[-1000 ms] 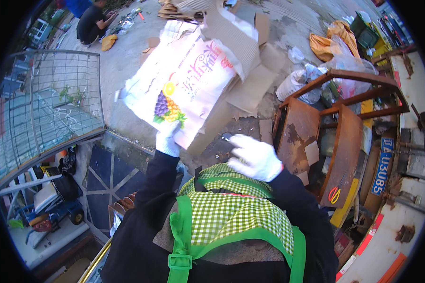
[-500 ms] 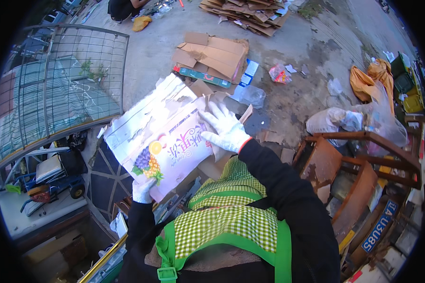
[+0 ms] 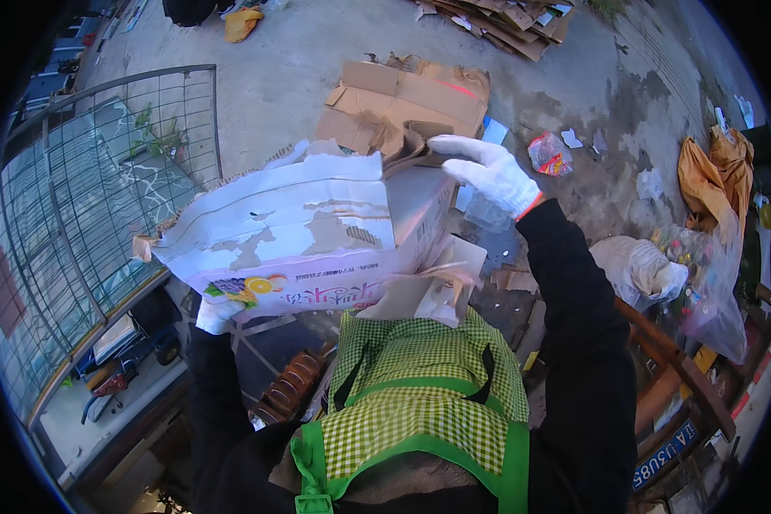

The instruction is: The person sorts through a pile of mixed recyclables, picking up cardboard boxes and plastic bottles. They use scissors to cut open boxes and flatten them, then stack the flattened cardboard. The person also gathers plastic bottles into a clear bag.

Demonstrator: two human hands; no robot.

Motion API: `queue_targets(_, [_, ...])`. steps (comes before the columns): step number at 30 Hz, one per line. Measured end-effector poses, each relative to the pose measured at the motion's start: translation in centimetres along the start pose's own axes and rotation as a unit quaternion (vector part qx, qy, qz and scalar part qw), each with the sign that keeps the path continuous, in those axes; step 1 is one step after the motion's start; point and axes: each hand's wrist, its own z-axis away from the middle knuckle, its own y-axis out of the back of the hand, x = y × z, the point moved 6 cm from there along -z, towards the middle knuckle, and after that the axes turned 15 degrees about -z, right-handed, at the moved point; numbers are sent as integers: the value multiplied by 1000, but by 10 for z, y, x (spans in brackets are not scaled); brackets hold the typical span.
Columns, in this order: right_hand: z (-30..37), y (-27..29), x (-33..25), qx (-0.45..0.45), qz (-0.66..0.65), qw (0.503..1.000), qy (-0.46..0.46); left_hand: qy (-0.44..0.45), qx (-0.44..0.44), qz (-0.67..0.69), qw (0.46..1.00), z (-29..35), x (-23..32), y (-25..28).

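A torn cardboard box (image 3: 317, 231), white and pink with printed fruit, is held up in front of my checked green apron (image 3: 420, 377). Its far panel has a ragged edge and peeled patches. My left hand (image 3: 217, 315), in a white glove, grips the box's lower left edge; part of the fingers is hidden by the board. On the other side, my right hand (image 3: 488, 176), also gloved, has its fingers stretched and apart beside a bent brown flap (image 3: 407, 144). Whether its fingertips touch the flap I cannot tell.
Flattened cardboard (image 3: 394, 103) lies on the concrete ahead, with a larger cardboard stack (image 3: 514, 26) farther off. A wire mesh panel (image 3: 103, 163) stands at left. To the right are a wooden frame (image 3: 677, 360), a clear bag of waste (image 3: 702, 291) and orange sacking (image 3: 702, 180).
The box has tilted, so its torn white panel and open inside now show. My right hand has lifted off the printed face and moved right. The whole view has shifted.
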Motion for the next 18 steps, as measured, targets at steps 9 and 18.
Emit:
queue_targets(9, [-97,-2,-16,26,342,939,-39,-74,-77,58,993,-165,88,59])
queue_targets(18, [-183,-35,73,-76,337,920,-183,-40,-252,-59,965,-366,172,66])
